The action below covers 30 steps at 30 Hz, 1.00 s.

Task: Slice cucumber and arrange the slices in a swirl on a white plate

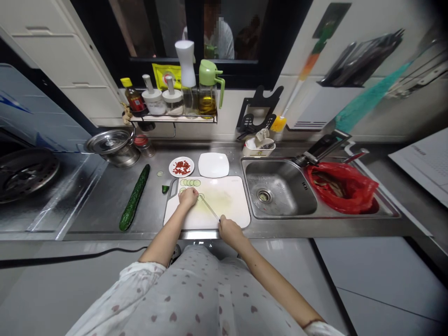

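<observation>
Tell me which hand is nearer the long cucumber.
Left. The left hand is right of the long cucumber, at the cutting board's left part; the right hand, gripping the knife, is farther right, near the board's front edge.

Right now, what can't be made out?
What lies under the left hand: head view, its fingers hide it.
Handle of the knife: head view, mostly wrapped by the right hand.
Contents of the red bag: head view, partly behind its folds.
Dark round thing: head view, cut off by left edge.

A dark-framed window (194, 23) sits in a pale tiled wall (304, 53).
</observation>
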Motion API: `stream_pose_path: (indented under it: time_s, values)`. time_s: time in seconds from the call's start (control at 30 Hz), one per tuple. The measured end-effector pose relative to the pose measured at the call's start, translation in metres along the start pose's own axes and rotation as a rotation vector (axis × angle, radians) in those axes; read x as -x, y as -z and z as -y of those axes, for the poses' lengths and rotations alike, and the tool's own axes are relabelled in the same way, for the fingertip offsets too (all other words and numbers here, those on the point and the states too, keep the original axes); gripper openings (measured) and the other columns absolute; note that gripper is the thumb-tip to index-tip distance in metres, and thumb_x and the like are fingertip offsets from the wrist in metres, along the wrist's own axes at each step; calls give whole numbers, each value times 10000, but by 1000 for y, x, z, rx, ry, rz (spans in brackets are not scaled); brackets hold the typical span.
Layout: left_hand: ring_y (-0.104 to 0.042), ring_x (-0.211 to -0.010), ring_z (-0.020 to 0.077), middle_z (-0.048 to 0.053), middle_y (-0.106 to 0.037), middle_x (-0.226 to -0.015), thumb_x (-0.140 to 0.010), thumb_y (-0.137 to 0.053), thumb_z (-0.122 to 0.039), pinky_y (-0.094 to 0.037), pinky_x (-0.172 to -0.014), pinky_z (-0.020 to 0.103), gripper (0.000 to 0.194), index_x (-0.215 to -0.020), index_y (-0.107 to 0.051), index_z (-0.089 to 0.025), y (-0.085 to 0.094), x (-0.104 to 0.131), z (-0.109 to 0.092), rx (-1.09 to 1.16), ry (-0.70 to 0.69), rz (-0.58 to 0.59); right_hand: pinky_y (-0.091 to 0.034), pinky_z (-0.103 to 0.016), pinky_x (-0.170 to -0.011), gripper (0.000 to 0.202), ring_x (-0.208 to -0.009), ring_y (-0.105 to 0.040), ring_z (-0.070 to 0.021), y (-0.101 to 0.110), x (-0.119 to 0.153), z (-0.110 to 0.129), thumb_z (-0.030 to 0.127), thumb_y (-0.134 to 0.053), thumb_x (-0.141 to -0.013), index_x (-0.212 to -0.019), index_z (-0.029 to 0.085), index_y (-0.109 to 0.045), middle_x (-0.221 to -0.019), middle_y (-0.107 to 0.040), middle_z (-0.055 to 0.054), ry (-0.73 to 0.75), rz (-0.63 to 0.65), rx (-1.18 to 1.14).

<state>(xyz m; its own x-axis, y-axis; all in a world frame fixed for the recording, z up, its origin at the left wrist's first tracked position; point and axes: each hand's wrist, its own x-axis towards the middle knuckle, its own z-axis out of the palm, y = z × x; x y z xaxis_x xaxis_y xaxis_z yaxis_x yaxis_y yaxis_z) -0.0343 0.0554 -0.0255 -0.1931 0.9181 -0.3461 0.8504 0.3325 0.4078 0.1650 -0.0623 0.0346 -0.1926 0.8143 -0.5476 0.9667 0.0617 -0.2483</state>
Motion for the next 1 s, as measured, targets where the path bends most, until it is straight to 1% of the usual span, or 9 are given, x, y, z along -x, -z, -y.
stream_pose_path:
  time_s: [0.23, 0.5, 0.7, 0.83, 1.0]
  values:
    - [-613, -989, 222, 44, -727, -951, -780, -557, -295, -347, -914, 352, 146, -846, -678, -250, 0, 0, -1, 0, 13, 7, -431, -334, -729, 256, -971, -634, -276, 9, -3, 3, 225, -337, -941, -1117, 138, -502, -1029, -659, -185, -1, 25, -18]
    - [-607, -995, 221, 40, -726, -956, -775, -557, -271, -335, -927, 361, 137, -837, -678, -255, 0, 0, -1, 15, 13, 7, -441, -338, -729, 270, -963, -637, -274, 10, -10, 2, 248, -348, -935, -1120, 137, -509, -1025, -665, -180, 29, 8, -25]
    - [-601, -997, 215, 41, -725, -949, -792, -542, -278, -325, -941, 363, 138, -829, -673, -252, 2, 1, -1, 15, 0, 14, -448, -328, -738, 293, -996, -632, -273, 25, -6, 8, 233, -347, -939, -1151, 118, -512, -1079, -650, -199, 9, 69, 2]
    - [-607, -975, 220, 49, -725, -948, -792, -534, -276, -329, -942, 377, 151, -819, -680, -246, 3, 3, -2, 4, 1, 15, -451, -344, -748, 301, -1012, -625, -285, 35, -6, 9, 192, -346, -927, -1158, 110, -521, -1080, -647, -206, 29, 69, 24]
    - [-606, -994, 228, 50, -726, -950, -795, -545, -286, -323, -955, 383, 143, -817, -681, -249, 5, 4, -4, 3, -2, 10, -454, -357, -751, 311, -1015, -625, -298, 44, -7, 8, 168, -370, -909, -1169, 106, -529, -1092, -644, -214, 47, 72, 69]
